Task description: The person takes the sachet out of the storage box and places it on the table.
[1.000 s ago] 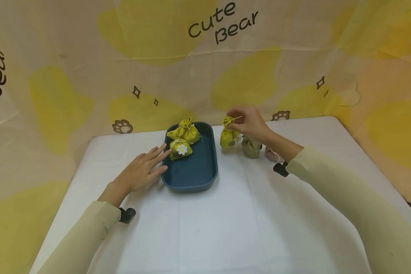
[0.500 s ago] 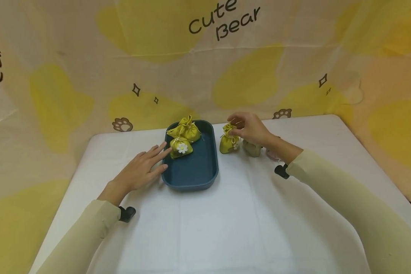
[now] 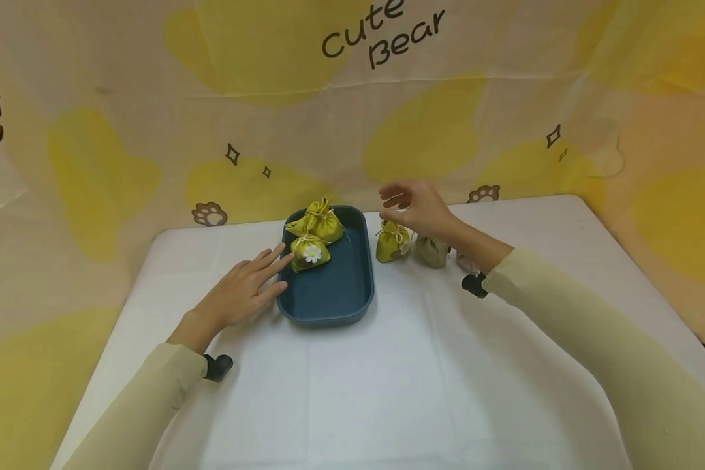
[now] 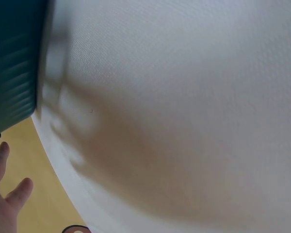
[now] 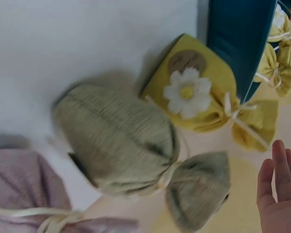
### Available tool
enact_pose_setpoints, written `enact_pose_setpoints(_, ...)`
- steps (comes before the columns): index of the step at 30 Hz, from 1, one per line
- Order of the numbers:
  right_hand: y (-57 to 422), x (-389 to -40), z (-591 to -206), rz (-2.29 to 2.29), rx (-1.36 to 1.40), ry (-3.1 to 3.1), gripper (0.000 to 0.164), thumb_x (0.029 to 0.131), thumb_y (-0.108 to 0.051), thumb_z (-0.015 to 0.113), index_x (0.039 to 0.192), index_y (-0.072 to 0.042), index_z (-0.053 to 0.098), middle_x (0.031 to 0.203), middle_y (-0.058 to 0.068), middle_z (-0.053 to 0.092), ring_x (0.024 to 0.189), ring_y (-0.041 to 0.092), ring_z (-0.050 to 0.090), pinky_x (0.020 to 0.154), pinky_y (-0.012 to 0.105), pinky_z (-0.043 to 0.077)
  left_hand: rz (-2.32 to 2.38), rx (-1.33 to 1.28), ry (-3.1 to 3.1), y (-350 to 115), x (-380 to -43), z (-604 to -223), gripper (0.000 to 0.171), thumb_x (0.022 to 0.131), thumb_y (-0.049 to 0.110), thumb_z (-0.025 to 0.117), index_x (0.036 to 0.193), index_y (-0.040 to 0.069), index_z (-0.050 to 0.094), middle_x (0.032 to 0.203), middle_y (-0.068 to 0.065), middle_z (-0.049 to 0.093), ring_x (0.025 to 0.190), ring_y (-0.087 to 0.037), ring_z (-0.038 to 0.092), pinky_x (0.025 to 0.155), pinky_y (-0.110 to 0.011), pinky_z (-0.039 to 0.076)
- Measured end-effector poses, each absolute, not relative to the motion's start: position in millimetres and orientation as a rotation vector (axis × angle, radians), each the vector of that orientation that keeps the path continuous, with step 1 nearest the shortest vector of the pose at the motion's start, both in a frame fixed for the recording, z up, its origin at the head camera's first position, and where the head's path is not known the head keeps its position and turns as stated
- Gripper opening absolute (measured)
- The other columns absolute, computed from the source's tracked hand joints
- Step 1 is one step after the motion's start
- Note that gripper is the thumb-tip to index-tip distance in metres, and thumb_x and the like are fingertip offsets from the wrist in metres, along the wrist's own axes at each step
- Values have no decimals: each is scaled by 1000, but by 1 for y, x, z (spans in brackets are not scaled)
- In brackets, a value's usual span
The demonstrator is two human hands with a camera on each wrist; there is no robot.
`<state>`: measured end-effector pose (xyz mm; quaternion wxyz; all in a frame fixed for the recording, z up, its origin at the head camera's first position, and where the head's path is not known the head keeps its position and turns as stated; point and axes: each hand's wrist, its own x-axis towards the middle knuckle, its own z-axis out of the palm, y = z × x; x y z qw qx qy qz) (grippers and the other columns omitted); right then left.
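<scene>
My left hand (image 3: 243,290) lies spread at the left rim of the dark blue tray (image 3: 329,303), fingers straight. Inside that tray, toward its back left, sit several yellow drawstring pouches (image 3: 311,253), the front one with a white flower. Just above the neck of another yellow drawstring pouch (image 3: 391,247), right of the tray, hovers my right hand (image 3: 420,209); its fingers are parted and hold nothing. In the right wrist view this yellow pouch (image 5: 189,92) shows a white flower and a tied neck, with the right fingers (image 5: 281,170) beyond its top.
Beside the yellow pouch stands a grey-green drawstring pouch (image 5: 121,141). A pink drawstring pouch (image 5: 24,184) is farther right, partly hidden by my right arm in the head view. The white tablecloth (image 3: 358,391) ends at a printed yellow backdrop (image 3: 305,137).
The right hand lowered the yellow pouch onto the table beside the grey-green one, then let go and rose slightly to the left. My left hand stayed at the tray.
</scene>
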<state>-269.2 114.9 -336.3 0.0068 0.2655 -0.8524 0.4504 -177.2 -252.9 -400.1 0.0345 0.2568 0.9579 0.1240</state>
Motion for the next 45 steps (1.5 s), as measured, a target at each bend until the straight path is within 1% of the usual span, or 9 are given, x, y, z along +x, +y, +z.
enact_pose_setpoints(8,91,-268,-335,1496,876,-2693,48,88,-7,76,131,3,60,129,20,62,114,32,65,94,38,54,388,805,2946,-254,-177,-402,61,105,46,43,160,26,25,166,0,14,149,-37,22,114,-59,24)
enact_pose_setpoints(15,70,-266,-332,1551,973,-2676,53,86,-5,77,135,3,57,134,20,59,117,36,63,90,35,56,399,815,2947,-254,-177,-402,61,105,42,46,160,25,25,166,0,15,148,-38,23,114,-58,25)
enact_pose_setpoints(22,47,-266,-334,1602,1049,-2682,55,87,1,74,138,6,53,138,25,55,117,39,62,89,32,56,383,791,2947,-255,-177,-402,61,105,48,41,160,26,24,166,2,13,149,-36,22,115,-58,24)
enact_pose_setpoints(28,33,-266,-339,1580,1087,-2706,59,87,-3,76,140,6,51,140,22,55,118,37,62,89,30,55,390,786,2944,-255,-177,-402,61,105,47,42,160,27,25,166,2,14,149,-37,23,115,-60,23)
enact_pose_setpoints(34,23,-267,-342,1596,1125,-2715,63,86,-8,78,141,5,50,143,21,53,119,38,61,93,36,54,381,771,2950,-254,-177,-403,61,105,50,39,160,28,25,166,3,14,149,-36,24,115,-60,23)
enact_pose_setpoints(37,18,-269,-342,1568,1164,-2716,64,86,-8,79,141,6,50,142,21,53,124,36,58,99,42,51,386,770,2953,-254,-177,-402,60,105,49,41,159,28,26,166,3,14,149,-36,24,115,-60,23)
enact_pose_setpoints(39,14,-270,-344,1531,1193,-2723,64,86,-8,79,140,7,50,142,21,53,128,34,55,102,43,48,386,773,2955,-254,-177,-402,60,105,47,42,159,28,26,166,3,15,148,-37,23,115,-61,23)
enact_pose_setpoints(41,11,-272,-344,1493,1220,-2734,64,86,-9,79,140,7,50,143,20,53,132,32,52,105,44,46,390,779,2953,-254,-178,-402,60,105,45,43,159,27,26,166,2,15,148,-37,23,114,-61,23)
enact_pose_setpoints(45,5,-274,-344,1419,1233,-2786,67,86,-13,79,143,5,48,146,19,51,132,30,51,107,42,44,385,774,2945,-254,-178,-401,60,105,45,43,160,27,26,166,3,14,149,-36,23,115,-60,23)
